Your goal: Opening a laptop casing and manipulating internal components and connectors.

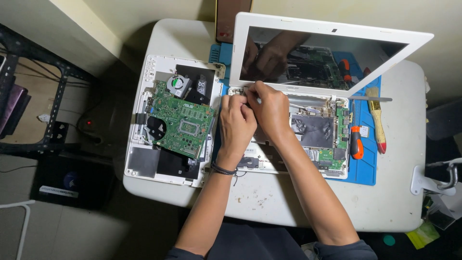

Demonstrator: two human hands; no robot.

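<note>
A white laptop [332, 166] lies on a blue mat with its lid [332, 29] raised and its inner boards bare. Both my hands meet at its left hinge [236, 90]. My left hand [236, 123] curls its fingers onto the hinge corner. Beside it, my right hand [272, 108] pinches at the same spot. Whatever small part sits between the fingertips is hidden. The dark screen mirrors both hands.
A second white laptop shell [144, 163] with a green board [183, 125] and fan [177, 84] lies to the left. An orange-black screwdriver [356, 142] and a paintbrush [378, 120] rest on the blue mat [368, 171] on the right. The white table [385, 202] ends near me.
</note>
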